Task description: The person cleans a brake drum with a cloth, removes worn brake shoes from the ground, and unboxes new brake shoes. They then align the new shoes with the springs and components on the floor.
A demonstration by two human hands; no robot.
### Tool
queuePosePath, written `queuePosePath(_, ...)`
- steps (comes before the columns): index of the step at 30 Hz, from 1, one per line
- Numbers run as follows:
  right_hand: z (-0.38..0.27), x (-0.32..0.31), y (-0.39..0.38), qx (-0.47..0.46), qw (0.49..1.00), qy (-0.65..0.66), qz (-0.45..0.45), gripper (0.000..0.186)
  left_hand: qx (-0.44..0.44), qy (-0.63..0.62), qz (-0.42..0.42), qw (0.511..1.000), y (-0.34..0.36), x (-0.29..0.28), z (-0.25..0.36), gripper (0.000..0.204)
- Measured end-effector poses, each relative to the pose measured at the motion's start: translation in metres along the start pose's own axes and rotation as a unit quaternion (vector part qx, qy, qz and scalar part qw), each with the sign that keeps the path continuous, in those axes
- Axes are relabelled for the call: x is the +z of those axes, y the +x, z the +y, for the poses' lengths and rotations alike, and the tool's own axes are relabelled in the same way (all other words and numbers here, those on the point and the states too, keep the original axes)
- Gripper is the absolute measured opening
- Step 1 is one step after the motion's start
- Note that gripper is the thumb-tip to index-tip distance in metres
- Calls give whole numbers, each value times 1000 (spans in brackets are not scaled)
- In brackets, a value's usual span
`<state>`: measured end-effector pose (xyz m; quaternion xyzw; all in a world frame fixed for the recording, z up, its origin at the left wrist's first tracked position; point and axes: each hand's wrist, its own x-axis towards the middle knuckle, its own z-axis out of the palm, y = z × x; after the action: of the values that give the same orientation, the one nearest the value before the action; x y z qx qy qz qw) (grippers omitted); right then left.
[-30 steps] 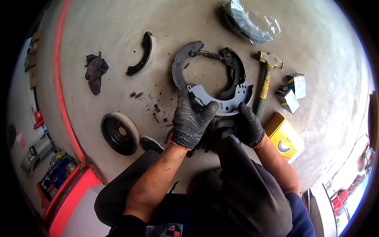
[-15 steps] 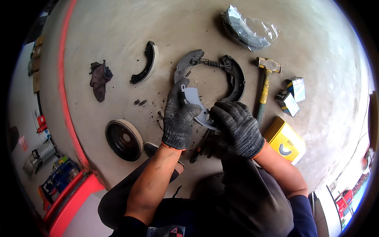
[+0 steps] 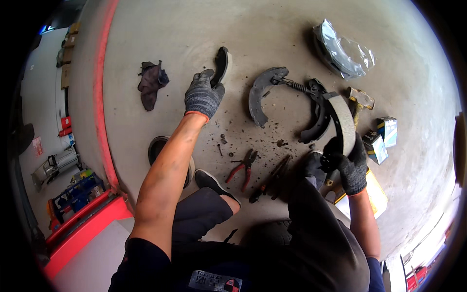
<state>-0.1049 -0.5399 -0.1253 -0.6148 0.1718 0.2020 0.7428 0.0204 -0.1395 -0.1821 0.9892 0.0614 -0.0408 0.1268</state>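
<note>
A grey concrete floor point(image 3: 272, 29), sprinkled with dark crumbs between the two hands, carries the parts. Well to the left of the left hand point(image 3: 204, 95), a red stripe point(image 3: 98, 78) crosses it; beyond lie a red rail point(image 3: 82, 233) and a blue tool tray point(image 3: 78, 197), whose contents are too small to make out.

Just right of the right hand point(image 3: 352, 168) stand two small cartons point(image 3: 387, 130); a yellow box point(image 3: 374, 192) sits behind that hand and its wrist, its inside hidden. Well above the right hand, clear plastic wrap encloses curved shoes point(image 3: 338, 53).

The left hand is bent about the lower end of a dark curved shoe point(image 3: 224, 65); I cannot tell how firmly. The right hand is closed on the lower end of a pale-lined shoe point(image 3: 344, 124), raised and tilted in front of the hammer point(image 3: 361, 98).

Between the hands, a spring-linked pair of shoes point(image 3: 260, 100) leaves its open side toward the person, with red-handled pliers point(image 3: 249, 163) lower down. A dark cloth point(image 3: 152, 87) lies left of the left hand, well apart from it; below that hand, its forearm partly covers a drum point(image 3: 156, 147).
</note>
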Motion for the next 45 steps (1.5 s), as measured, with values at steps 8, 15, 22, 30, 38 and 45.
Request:
queuePosePath(8,11,-14,4,7,996,5,92,54,-65,145,-213,964,50,38,-24,70)
queuePosePath(15,12,-37,21,14,996,3,90,49,-3,143,-114,983,34,19,-8,64)
queuePosePath(22,25,-58,41,40,995,46,81,33,184,-16,-122,975,-21,-44,43,47)
queuePosePath(30,37,-103,73,9,996,4,93,31,240,44,-117,963,-70,-38,103,54)
queuePosePath(38,41,-102,74,1,988,3,154,54,134,-228,-283,922,-95,-15,130,53)
queuePosePath(45,43,-125,82,28,977,-42,207,46,73,-317,-322,889,-131,-2,125,54)
